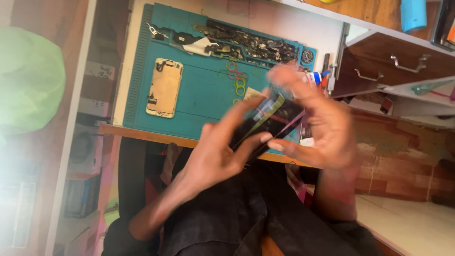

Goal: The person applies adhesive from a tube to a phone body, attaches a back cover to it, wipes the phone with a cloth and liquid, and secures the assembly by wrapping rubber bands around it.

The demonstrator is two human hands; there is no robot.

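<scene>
i see a dark, flat phone-like slab with a glossy face (268, 122) held up over the front edge of the teal rubber work mat (199, 109), between both hands. my left hand (213, 151) is closed on its lower end, thumb across the face. my right hand (317, 128), blurred, clasps the upper end with fingers half curled. on the mat lie a gold phone back shell (164, 87), coloured rubber bands (235, 78) and a heap of dark small parts (251, 42).
</scene>
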